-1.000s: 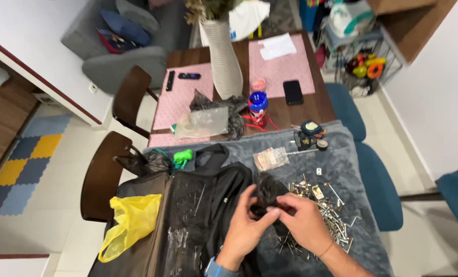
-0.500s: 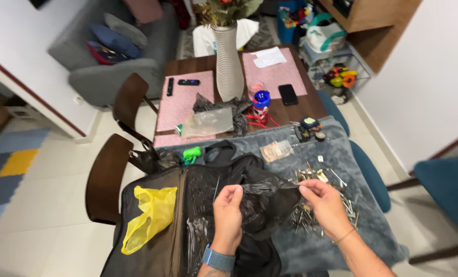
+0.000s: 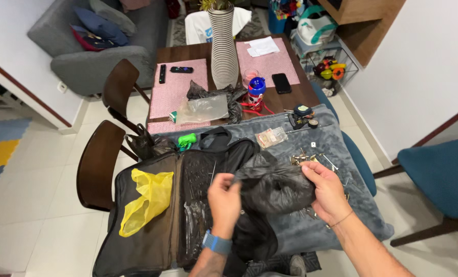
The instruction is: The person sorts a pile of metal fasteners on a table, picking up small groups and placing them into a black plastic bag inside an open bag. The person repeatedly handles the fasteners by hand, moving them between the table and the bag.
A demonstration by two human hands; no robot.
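A crumpled black plastic bag is stretched between both my hands above the table. My left hand pinches its left edge, and a blue watch sits on that wrist. On the right edge, my right hand grips it, partly over a pile of screws and metal bits lying on the grey blanket. Under the plastic bag lies an open black tool bag with mesh pockets.
A yellow plastic bag lies on the tool bag's left flap. A green object, a clear packet, a tape measure, a striped vase, a phone and a bottle sit further back. Brown chairs stand left, blue chairs right.
My hands have drawn apart and spread the black plastic bag open from a bunched wad. The camera view has shifted back and slightly up.
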